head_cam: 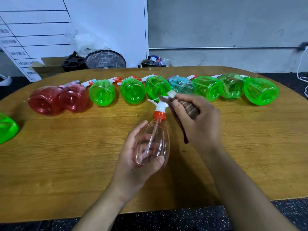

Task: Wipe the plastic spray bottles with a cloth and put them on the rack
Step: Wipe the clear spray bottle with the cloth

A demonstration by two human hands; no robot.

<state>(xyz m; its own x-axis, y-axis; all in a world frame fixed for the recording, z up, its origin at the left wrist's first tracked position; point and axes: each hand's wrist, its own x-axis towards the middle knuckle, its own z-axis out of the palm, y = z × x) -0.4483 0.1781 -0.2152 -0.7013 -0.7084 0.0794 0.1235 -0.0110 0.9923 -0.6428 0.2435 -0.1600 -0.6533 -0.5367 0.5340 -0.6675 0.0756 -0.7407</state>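
My left hand (pixel 138 157) grips a pale pink see-through spray bottle (pixel 153 144) by its body, above the middle of the wooden table (pixel 66 155). Its orange collar and white trigger head (pixel 159 105) point away from me. My right hand (pixel 198 120) holds a brown cloth (pixel 190 108) bunched in its fingers, right beside the trigger head. A strip of the cloth hangs down between the two hands.
Several bottles lie on their sides in a row across the far half of the table: two red (pixel 45 100), several green (pixel 132 92) and one bluish (pixel 182 85). Another green bottle (pixel 6 128) lies at the left edge. Boxes, a mesh basket (pixel 105 60) and a board stand behind the table.
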